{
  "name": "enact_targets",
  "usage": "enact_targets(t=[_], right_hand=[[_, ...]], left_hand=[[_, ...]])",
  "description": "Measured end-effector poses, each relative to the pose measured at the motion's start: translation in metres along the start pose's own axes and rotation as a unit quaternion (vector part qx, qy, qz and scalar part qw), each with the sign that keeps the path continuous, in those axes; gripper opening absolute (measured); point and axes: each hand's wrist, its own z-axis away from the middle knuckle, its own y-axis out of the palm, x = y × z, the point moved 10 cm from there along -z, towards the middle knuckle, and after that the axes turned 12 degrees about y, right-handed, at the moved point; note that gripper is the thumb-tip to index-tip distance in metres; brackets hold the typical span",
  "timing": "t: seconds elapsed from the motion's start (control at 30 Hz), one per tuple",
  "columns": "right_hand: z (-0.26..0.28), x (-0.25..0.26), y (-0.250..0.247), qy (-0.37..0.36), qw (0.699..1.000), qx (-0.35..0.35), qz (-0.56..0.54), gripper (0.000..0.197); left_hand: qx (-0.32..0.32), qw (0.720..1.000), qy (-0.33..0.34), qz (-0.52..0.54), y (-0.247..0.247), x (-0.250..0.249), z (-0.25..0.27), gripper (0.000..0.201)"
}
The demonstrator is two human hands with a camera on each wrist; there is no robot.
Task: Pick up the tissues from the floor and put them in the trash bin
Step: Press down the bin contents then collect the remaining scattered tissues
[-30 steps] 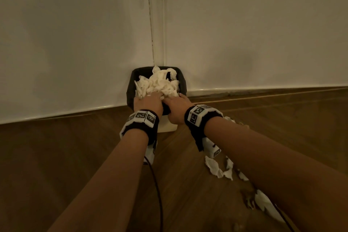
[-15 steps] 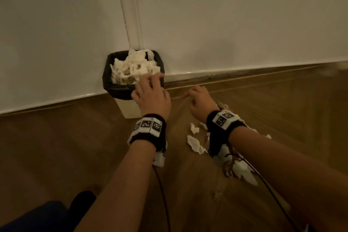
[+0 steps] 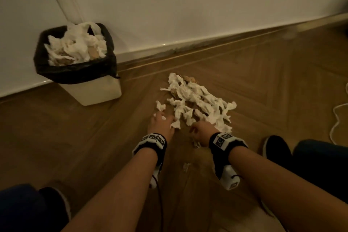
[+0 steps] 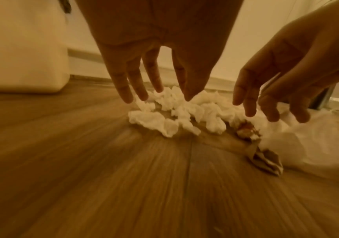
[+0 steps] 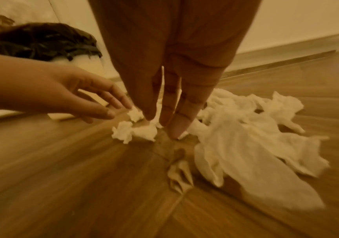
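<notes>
A heap of crumpled white tissues (image 3: 197,102) lies on the wooden floor, right of the bin. The trash bin (image 3: 98,90) is white with a black liner and is heaped with tissues (image 3: 75,45). My left hand (image 3: 160,121) hovers over the near left edge of the heap, fingers straight and spread, holding nothing (image 4: 154,90). My right hand (image 3: 201,132) comes down at the near edge of the heap, fingers straight and pointing at the floor (image 5: 164,119), tips touching tissue. A crumpled brownish scrap (image 5: 180,175) lies just in front of it.
A white wall and skirting board (image 3: 169,49) run behind the bin and heap. My dark shoes (image 3: 276,149) and knees flank the arms. A white cord (image 3: 339,117) lies on the floor at the far right. A tiny scrap (image 3: 186,166) sits between my forearms.
Both hands have left the bin and swung down to the right onto the tissue heap on the floor. The camera has tilted down and right with them.
</notes>
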Motion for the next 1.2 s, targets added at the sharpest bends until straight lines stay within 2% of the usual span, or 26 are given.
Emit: enact_targets(t=[0.07,0.17,0.3,0.37,0.53,0.6,0.67,0.73,0.77,0.8,0.83,0.87,0.9,0.97,1.0,1.03,1.07,1.13,1.2], right_hand=[[0.0,-0.008,0.01,0.001,1.0,-0.007,0.016,0.03],[-0.001,-0.017,0.026,0.009,0.999,-0.004,0.049,0.034],[-0.001,-0.017,0.041,-0.004,0.997,-0.014,0.076,0.032],[-0.001,-0.014,0.045,-0.012,0.996,-0.027,0.09,0.031],[-0.006,-0.014,0.052,0.003,0.995,-0.022,0.097,0.027],[-0.008,-0.013,0.048,0.005,0.997,-0.028,0.067,0.025],[-0.008,-0.01,0.038,0.003,0.999,-0.049,-0.003,0.025],[-0.01,-0.008,0.026,0.005,0.99,-0.065,-0.123,0.026],[-0.011,-0.01,0.02,0.011,0.976,-0.066,-0.209,0.024],[-0.012,-0.014,0.015,0.023,0.948,-0.061,-0.311,0.023],[-0.013,-0.019,0.013,0.04,0.905,-0.044,-0.421,0.024],[-0.014,-0.023,0.015,0.059,0.844,-0.013,-0.534,0.026],[-0.015,-0.024,0.019,0.074,0.763,0.027,-0.642,0.027],[-0.014,-0.019,0.021,0.075,0.582,0.101,-0.803,0.027],[-0.014,-0.016,0.019,0.065,0.518,0.125,-0.844,0.027],[-0.014,-0.013,0.015,0.055,0.479,0.139,-0.865,0.027],[-0.014,-0.011,0.01,0.044,0.456,0.148,-0.876,0.027],[-0.014,-0.004,0.001,0.024,0.432,0.161,-0.887,0.026],[-0.014,0.003,-0.008,0.01,0.43,0.165,-0.888,0.024]], left_hand=[[0.005,1.0,-0.022,-0.001,0.012,0.003,-0.001,0.034],[0.048,0.998,-0.04,-0.016,0.028,0.01,-0.005,0.036],[0.114,0.993,0.006,-0.038,0.04,0.008,-0.015,0.034],[0.138,0.99,0.003,-0.029,0.044,0.011,-0.017,0.034],[0.134,0.99,-0.038,0.002,0.041,0.018,-0.02,0.026],[0.125,0.99,-0.053,0.035,0.041,0.02,-0.017,0.024],[0.08,0.992,-0.048,0.082,0.036,0.02,-0.017,0.023],[0.032,0.992,-0.043,0.113,0.028,0.021,-0.016,0.035],[0.025,0.993,-0.049,0.106,0.025,0.022,-0.016,0.04],[0.015,0.993,-0.06,0.1,0.02,0.026,-0.016,0.041],[-0.006,0.992,-0.069,0.104,0.013,0.028,-0.016,0.039],[-0.029,0.99,-0.075,0.119,0.005,0.03,-0.017,0.037],[-0.049,0.987,-0.074,0.134,-0.003,0.031,-0.018,0.034],[-0.082,0.982,-0.053,0.162,-0.019,0.028,-0.023,0.028],[-0.092,0.979,-0.042,0.18,-0.027,0.026,-0.025,0.027],[-0.1,0.974,-0.041,0.197,-0.034,0.026,-0.027,0.028],[-0.11,0.97,-0.044,0.213,-0.043,0.026,-0.029,0.03],[-0.132,0.962,-0.052,0.234,-0.058,0.03,-0.034,0.027],[-0.135,0.96,-0.065,0.236,-0.07,0.034,-0.038,0.027]])
